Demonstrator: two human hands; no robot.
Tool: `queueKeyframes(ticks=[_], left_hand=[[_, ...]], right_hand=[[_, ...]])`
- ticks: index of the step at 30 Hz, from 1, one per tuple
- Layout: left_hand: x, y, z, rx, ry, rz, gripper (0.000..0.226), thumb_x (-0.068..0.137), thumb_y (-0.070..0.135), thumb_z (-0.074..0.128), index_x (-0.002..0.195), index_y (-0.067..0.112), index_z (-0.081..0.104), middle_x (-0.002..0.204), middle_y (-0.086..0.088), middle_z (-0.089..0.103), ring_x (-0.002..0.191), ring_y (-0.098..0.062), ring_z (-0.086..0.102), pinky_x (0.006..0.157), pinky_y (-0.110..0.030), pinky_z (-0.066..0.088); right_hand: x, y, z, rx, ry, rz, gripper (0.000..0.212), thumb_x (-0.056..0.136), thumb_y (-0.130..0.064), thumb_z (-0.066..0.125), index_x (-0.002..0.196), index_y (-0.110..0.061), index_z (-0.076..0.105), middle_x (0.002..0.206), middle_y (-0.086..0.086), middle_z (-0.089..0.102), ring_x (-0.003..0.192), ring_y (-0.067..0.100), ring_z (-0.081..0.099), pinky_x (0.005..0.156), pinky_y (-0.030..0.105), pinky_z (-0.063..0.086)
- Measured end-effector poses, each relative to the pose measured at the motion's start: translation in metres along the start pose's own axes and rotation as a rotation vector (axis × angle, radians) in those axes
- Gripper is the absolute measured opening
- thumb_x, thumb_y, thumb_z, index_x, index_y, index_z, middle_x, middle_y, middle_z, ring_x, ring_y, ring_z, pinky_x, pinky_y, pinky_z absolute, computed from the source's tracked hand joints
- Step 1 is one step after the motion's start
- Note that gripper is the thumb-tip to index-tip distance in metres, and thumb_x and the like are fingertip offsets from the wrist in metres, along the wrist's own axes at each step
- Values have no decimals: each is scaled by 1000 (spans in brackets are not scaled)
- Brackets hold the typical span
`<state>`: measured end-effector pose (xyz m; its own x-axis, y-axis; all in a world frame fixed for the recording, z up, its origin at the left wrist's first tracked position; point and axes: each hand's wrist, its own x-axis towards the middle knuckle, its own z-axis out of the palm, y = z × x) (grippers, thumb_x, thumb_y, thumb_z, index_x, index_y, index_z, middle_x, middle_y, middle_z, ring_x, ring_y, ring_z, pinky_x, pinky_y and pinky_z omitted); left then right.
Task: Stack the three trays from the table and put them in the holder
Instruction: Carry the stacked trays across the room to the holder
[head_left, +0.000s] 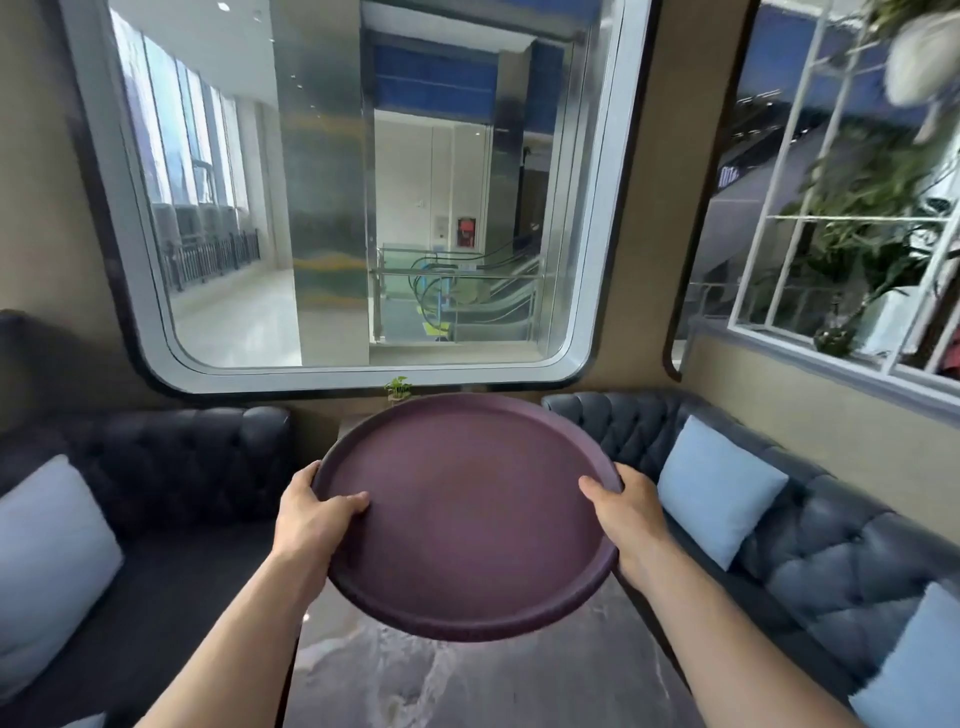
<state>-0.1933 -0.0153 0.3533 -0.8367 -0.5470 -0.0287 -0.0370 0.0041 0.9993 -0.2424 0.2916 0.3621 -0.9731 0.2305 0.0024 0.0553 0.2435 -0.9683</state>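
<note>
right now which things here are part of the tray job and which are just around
Job: round purple tray, held at its rim by left hand and right hand; marble-patterned table.

Just around: dark tufted sofas, light blue cushions, small potted plant.

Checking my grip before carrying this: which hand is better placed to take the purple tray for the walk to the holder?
Neither alone, probably: left hand and right hand grip opposite rims of the purple tray, lifted above the table. Keep both.
</note>
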Motion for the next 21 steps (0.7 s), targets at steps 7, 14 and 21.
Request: queueKeyframes(ticks=[7,14,21], left_hand=[[-39,3,-5,-29,-100,-23,63,76,0,77,133,16,56,111,-10,70,90,-29,70,78,-42,58],[-91,21,50,-47,-266,5,51,77,-4,75,123,12,60,107,-11,70,88,-28,68,80,-41,57],[-164,26,152,-38,-521,54,46,77,-6,74,115,16,61,98,-6,70,80,-21,68,65,-31,53]], right_hand=[[-55,-6,-30,13,90,31,37,97,-15,58,134,-14,57,121,7,67,103,26,65,91,43,57],[-90,7,-113,72,282,68,26,91,-9,61,115,-15,65,105,6,72,93,28,69,80,39,59],[-143,30,-240,127,498,114,25,93,-13,60,117,-16,57,108,2,68,100,26,67,92,44,57]])
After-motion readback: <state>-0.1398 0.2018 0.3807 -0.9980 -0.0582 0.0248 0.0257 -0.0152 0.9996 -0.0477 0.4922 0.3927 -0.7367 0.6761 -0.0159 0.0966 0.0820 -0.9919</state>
